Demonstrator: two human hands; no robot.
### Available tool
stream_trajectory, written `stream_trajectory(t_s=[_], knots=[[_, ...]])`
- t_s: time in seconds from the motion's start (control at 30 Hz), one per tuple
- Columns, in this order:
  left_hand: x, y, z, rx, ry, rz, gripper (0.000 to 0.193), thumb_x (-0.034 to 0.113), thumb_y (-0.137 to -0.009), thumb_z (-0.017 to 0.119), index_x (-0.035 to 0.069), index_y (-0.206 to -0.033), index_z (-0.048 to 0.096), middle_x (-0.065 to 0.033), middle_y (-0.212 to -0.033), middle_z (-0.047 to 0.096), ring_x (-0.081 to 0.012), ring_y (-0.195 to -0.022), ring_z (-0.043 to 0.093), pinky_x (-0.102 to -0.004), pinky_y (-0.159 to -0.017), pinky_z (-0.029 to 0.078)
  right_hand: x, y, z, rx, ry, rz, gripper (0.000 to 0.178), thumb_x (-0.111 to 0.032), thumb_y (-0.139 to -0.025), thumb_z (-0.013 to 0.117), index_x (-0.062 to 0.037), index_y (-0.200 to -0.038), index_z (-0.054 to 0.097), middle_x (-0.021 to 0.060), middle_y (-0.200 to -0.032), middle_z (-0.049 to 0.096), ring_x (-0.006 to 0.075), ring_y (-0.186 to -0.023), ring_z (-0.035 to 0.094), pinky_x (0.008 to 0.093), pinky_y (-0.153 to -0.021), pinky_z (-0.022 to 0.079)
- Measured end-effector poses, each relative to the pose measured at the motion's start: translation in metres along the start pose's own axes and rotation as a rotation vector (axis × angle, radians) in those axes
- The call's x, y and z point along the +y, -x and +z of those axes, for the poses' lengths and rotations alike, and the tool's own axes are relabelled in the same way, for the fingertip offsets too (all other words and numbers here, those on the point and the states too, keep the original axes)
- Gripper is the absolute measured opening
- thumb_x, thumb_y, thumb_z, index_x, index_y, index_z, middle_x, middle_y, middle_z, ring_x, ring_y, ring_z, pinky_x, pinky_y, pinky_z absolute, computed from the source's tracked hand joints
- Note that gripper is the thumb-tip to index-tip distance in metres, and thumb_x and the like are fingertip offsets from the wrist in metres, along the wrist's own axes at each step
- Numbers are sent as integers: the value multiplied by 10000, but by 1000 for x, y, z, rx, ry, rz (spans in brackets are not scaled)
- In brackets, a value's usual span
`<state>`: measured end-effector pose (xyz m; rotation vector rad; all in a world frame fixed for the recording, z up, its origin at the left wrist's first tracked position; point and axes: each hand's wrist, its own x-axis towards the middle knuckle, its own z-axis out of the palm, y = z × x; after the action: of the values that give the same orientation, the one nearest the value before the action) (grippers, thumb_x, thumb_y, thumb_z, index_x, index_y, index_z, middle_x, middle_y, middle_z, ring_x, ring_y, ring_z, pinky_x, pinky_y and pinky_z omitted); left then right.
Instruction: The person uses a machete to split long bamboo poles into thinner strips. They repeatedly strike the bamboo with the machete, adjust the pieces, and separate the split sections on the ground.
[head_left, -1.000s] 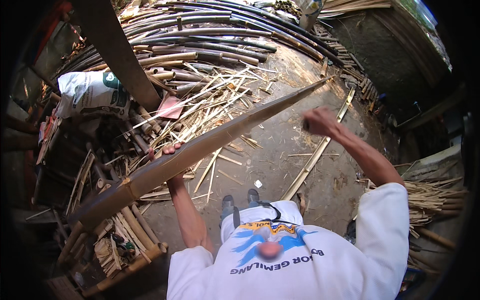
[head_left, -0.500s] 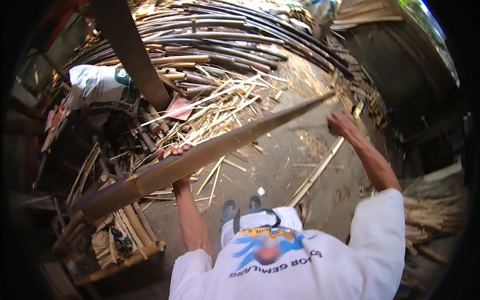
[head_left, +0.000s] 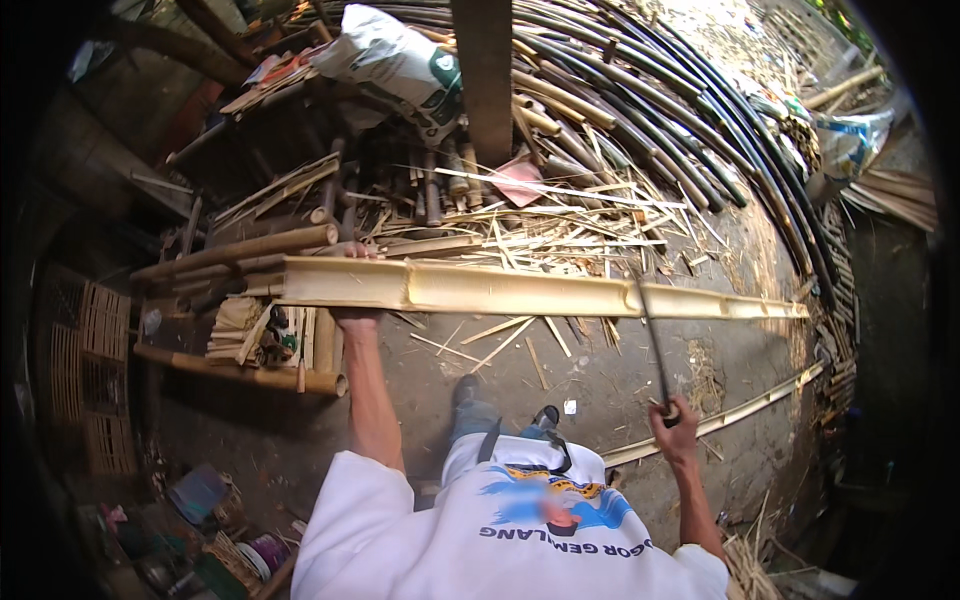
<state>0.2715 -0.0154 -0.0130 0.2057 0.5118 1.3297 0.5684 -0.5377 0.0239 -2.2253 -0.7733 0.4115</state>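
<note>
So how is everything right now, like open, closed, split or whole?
Left hand: closed around the long bamboo piece.
Long bamboo piece: split open, pale inside showing, held up.
Right hand: closed on the bladed tool's handle.
Bladed tool: bare, pointing away from the person.
Floor strip: split, lying down.
White sack: crumpled; contents hidden.
Loose slivers: scattered.
</note>
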Motion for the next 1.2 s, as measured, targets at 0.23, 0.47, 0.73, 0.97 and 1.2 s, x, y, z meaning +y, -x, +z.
stream_trajectory(t_s=[0.23,0.47,0.73,0.97,1.2], knots=[[35,23,-170,194,173,-206,600,556,-1000,371,108,-1334,589,-111,-1322,626,-354,-1252,570,-585,-1067,446,-146,-9,92,-532,221,-243,381,-331,-845,759,-39,-1065,651,186,-854,707,390,-800,698,433,-716,549],[24,13,-224,641,74,-80,696,627,-984,255,169,-1445,503,-103,-1464,519,-357,-1314,519,-600,-1104,394,-232,-47,191,-869,427,-331,468,-395,-882,732,-16,-1118,592,201,-826,699,389,-732,698,446,-662,557],[15,-33,-223,614,208,-56,602,522,-1025,277,142,-1435,500,-101,-1456,519,-337,-1320,512,-554,-1127,388,-283,-59,244,-675,107,-474,311,-217,-839,743,-18,-1008,573,103,-737,671,236,-608,656,319,-559,509],[12,-46,-227,575,283,-35,546,475,-1032,327,120,-1399,522,-116,-1408,551,-334,-1269,554,-519,-1078,446,-307,-84,231,-852,574,-168,344,-335,-864,750,-16,-950,653,131,-729,703,228,-655,697,357,-642,554],[15,-49,-215,575,304,-104,521,440,-1045,322,104,-1382,532,-119,-1403,555,-341,-1258,559,-526,-1070,451,-289,-83,268,-799,489,-421,290,-289,-862,743,-45,-945,609,131,-767,709,226,-630,692,358,-599,556]])
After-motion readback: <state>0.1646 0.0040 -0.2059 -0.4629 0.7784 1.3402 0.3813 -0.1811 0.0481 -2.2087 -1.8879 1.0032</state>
